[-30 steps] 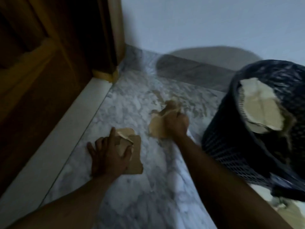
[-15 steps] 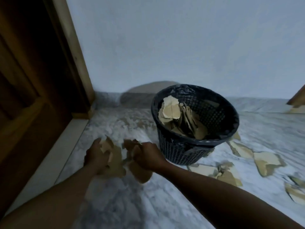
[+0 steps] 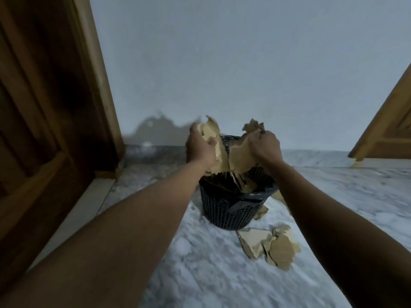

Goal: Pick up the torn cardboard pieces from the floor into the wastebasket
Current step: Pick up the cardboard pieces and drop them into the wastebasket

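Note:
A black mesh wastebasket (image 3: 231, 211) stands on the marble floor in the middle of the view, with torn cardboard inside it. Above its rim my left hand (image 3: 200, 148) grips a torn cardboard piece (image 3: 219, 152). Beside it my right hand (image 3: 263, 146) holds another torn cardboard piece (image 3: 241, 153). Both pieces hang down toward the basket's opening and nearly touch each other. A pile of torn cardboard pieces (image 3: 270, 246) lies on the floor just right of the basket's base. Smaller scraps (image 3: 261, 213) lie against the basket's right side.
A dark wooden door and frame (image 3: 51, 130) rise on the left, with a pale threshold strip (image 3: 89, 207) at their foot. Another wooden door (image 3: 387, 132) leans in at the right edge. A plain wall (image 3: 222, 63) is behind the basket.
Both hands lifted the cardboard pieces off the floor and carried them up and right, over the wastebasket. My view rose and turned toward the wall.

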Demonstrator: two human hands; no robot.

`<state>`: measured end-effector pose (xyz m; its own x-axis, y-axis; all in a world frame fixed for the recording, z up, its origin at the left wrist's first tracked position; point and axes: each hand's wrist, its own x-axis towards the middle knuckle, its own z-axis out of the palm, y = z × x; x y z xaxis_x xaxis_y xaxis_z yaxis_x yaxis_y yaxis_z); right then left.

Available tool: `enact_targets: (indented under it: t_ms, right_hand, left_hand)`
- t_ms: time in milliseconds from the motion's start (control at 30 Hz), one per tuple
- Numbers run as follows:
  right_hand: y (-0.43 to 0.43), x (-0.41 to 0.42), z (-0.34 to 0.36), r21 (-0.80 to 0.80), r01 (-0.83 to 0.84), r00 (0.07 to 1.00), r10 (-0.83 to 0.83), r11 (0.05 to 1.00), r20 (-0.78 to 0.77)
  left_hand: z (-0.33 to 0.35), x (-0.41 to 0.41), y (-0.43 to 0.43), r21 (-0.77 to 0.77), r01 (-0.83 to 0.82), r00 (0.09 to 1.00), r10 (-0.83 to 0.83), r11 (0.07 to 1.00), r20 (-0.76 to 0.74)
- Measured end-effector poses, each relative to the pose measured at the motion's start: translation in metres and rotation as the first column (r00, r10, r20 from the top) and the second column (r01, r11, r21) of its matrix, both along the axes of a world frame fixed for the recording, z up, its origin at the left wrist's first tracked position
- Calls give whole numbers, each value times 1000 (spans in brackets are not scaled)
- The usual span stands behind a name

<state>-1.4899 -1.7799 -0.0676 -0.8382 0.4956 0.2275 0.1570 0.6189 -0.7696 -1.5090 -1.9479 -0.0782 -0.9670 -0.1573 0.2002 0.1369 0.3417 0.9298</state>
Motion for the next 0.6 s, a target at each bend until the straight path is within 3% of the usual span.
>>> enact_targets:
  t_ms: [100,200,267,367,433,500,600]
  right_hand:
    - [29,9,3,25,-51,998,50,998,30]
    - [45,27,-2,-167,-215,943,249,962,220]
    - [58,33,-11,-167,-167,955,201,972,216]
    - [81,36,-27,-8,7,989,-5,1000,146]
    - [89,42,-37,7,125,970,-124,992,210]
    - [89,48,-51,-231,152,915,-48,961,400]
    - [84,53,-74,-677,131,815,311,724,490]
  left_hand:
    - [-8,5,28,-89,189,973,-174,978,154]
    - [-17,2,33,-222,396,880,-299,891,370]
    - [-23,-1,27,-347,394,902,-285,851,325]
    - [-35,-6,4,-467,294,953,-219,834,209]
    - [-48,-10,-15,-571,202,976,-117,796,184]
    - [-59,-10,-29,-503,209,945,-41,839,324]
    - [-70,-3,-31,-252,332,851,-174,909,495]
